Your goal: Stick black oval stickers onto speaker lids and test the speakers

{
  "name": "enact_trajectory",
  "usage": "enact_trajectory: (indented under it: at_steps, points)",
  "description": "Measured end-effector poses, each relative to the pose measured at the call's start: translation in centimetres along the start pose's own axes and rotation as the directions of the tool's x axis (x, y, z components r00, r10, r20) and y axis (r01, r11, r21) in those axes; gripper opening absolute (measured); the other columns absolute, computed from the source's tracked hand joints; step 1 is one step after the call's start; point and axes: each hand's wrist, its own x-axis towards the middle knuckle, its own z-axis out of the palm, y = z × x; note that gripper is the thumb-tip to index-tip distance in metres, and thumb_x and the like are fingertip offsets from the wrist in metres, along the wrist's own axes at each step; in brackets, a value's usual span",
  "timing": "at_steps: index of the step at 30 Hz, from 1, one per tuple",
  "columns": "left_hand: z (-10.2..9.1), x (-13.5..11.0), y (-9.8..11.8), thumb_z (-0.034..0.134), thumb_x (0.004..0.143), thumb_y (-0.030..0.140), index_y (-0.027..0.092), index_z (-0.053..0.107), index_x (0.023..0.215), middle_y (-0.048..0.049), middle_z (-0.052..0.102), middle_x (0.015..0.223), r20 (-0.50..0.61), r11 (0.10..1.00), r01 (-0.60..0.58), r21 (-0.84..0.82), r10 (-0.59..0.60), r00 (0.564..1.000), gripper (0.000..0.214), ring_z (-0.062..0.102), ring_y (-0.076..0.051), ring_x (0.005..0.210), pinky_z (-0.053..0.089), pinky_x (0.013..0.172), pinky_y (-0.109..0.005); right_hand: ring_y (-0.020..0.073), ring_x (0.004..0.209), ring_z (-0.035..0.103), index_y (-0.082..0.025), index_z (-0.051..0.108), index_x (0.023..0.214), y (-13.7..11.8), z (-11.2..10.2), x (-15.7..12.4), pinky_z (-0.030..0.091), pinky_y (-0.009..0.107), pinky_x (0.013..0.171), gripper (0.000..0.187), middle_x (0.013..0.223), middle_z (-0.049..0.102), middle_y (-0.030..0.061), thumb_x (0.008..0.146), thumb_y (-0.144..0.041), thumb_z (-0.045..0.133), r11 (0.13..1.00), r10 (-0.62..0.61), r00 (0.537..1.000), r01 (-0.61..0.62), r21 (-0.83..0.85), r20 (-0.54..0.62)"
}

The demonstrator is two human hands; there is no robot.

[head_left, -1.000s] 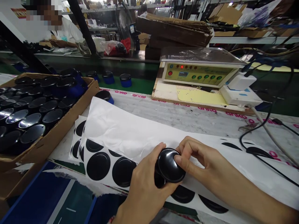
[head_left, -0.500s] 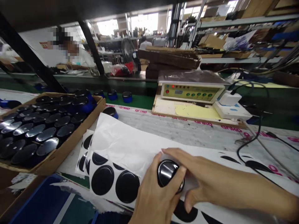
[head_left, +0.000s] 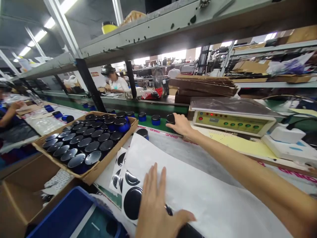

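My left hand [head_left: 157,206] is spread over the white sheet [head_left: 151,150], its fingers stretched out. Glossy black round stickers [head_left: 132,203] show on the sheet beside that hand. Farther back, my right hand [head_left: 182,125] has its fingers closed around a small round can with a black top [head_left: 170,119], by the green strip behind the bench. More blue cans with black tops, such as one can [head_left: 156,119], stand in a row to its left. Another can [head_left: 143,133] stands behind the sheet.
On the left, a cardboard tray [head_left: 112,155] holds many black-topped cans. Below it are an open carton [head_left: 19,198] and a blue bin [head_left: 66,210]. A control box with green buttons [head_left: 228,120] stands at the back right. A shelf [head_left: 153,31] runs overhead; co-workers sit beyond.
My right hand has left the middle of the sheet and reached to the back with a can. My left hand has opened out on the sheet. The view has turned left and up.
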Motion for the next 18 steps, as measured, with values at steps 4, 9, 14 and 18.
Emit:
enact_trajectory:
  at_steps: [4,9,14,18]
  points:
    - [3.3,-0.9,2.1,0.080,0.055,0.057,0.007,0.027,0.145,-0.0264,0.028,0.149,-0.008,0.996,-0.019,0.085,0.020,1.000,0.116,0.026,-0.042,0.138,0.029,0.110,-0.061,0.0281,0.119,0.048,-0.018,0.051,0.127,1.3,1.3,1.9,0.039,0.054,0.099,0.042,0.135,0.048,0.0106,0.090,-0.034,0.059,0.996,0.070,0.997,-0.070,-0.057,0.010]
    - [1.6,0.3,0.9,0.052,0.086,0.020,0.020,0.061,0.121,-0.0125,0.059,0.131,0.055,0.997,-0.053,-0.063,0.057,0.997,0.037,0.053,-0.033,0.123,0.044,0.102,-0.054,0.0310,0.132,0.036,-0.019,0.048,0.136,1.0,-3.6,-4.0,0.030,0.046,0.108,0.055,0.142,0.045,0.0121,0.088,-0.045,0.056,0.992,-0.118,0.981,0.122,-0.017,0.156]
    - [-4.0,3.7,0.6,0.053,0.089,0.027,0.022,0.065,0.112,-0.0039,0.072,0.103,0.027,0.790,0.199,-0.580,-0.226,0.974,0.027,0.069,-0.019,0.094,0.057,0.080,-0.026,0.0336,0.131,0.040,-0.035,0.037,0.144,-0.4,-10.9,-13.5,0.035,0.043,0.107,0.100,0.146,0.042,0.0020,0.057,-0.051,0.082,0.891,-0.395,0.862,0.275,0.360,0.319]
    - [-5.6,5.8,1.4,0.069,0.076,0.044,0.022,0.068,0.102,-0.0016,0.073,0.092,-0.147,0.540,0.082,-0.838,-0.368,0.918,0.034,0.070,-0.017,0.079,0.058,0.069,-0.021,0.0335,0.136,0.033,-0.040,0.017,0.149,-1.0,-12.3,-15.7,0.034,0.048,0.106,0.116,0.153,0.029,0.0021,0.055,-0.038,0.086,0.857,-0.328,0.894,0.146,0.494,0.305]
